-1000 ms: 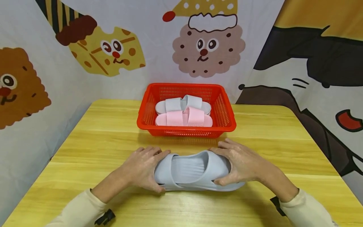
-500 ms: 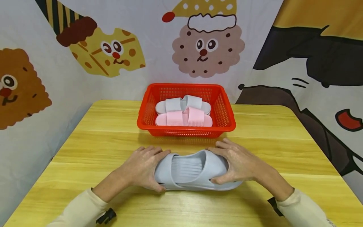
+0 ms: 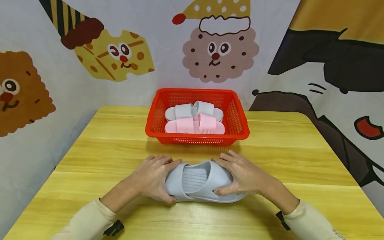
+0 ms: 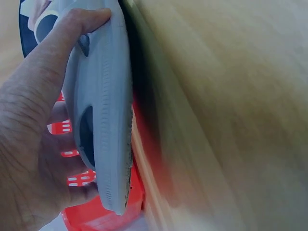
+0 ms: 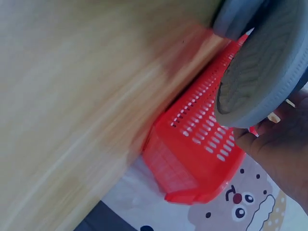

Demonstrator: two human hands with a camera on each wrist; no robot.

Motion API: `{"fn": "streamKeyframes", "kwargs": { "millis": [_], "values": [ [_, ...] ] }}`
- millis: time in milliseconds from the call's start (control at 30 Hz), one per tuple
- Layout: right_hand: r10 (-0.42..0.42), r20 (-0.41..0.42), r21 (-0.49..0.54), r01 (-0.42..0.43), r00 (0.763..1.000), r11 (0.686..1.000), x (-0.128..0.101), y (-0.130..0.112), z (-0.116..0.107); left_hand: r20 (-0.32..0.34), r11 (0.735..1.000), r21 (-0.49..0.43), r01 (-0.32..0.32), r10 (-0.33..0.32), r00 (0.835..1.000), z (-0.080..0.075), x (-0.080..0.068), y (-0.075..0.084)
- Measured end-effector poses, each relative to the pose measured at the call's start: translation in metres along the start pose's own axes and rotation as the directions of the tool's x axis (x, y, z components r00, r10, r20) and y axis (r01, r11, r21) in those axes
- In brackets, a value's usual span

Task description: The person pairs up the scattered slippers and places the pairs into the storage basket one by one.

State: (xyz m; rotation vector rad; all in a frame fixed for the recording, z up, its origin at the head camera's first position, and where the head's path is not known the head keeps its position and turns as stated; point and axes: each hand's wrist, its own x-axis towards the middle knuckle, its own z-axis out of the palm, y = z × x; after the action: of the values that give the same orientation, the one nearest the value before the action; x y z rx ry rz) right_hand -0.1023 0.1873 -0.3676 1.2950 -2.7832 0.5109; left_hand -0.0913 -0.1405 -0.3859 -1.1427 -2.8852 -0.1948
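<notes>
In the head view, a pair of pale grey-blue slippers lies across the front of the table, overlapping end to end. My left hand (image 3: 151, 180) grips the left slipper (image 3: 174, 183), with the thumb on its near side and the fingers on the far side. The right slipper (image 3: 220, 176) is held the same way by my right hand (image 3: 243, 176). Its patterned sole is tilted toward the right wrist camera, clear of the tabletop there. The left wrist view shows the side and holes of the left slipper, with my thumb pressing on it. The overlapped ends are partly hidden.
Behind the hands stands a red perforated basket (image 3: 196, 136). Inside it lie a pale grey pair of slippers (image 3: 183, 110) and a pink pair (image 3: 185, 126), each overlapped. The wooden table (image 3: 99, 146) meets a printed cloth (image 3: 168, 80) at the back.
My right hand has moved left with its slipper, so the two slippers overlap more and the pair spans less width. The left hand has stayed almost still.
</notes>
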Motion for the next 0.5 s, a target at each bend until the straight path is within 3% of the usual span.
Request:
{"fn": "streamKeyframes", "kwargs": {
  "millis": [500],
  "values": [
    [-0.022, -0.018, 0.015, 0.023, 1.0, 1.0, 0.0018, -0.0003, 0.0053, 0.012, 1.0, -0.015, -0.002, 0.002, 1.0, 0.0013, 0.0022, 0.0]
  ]
}}
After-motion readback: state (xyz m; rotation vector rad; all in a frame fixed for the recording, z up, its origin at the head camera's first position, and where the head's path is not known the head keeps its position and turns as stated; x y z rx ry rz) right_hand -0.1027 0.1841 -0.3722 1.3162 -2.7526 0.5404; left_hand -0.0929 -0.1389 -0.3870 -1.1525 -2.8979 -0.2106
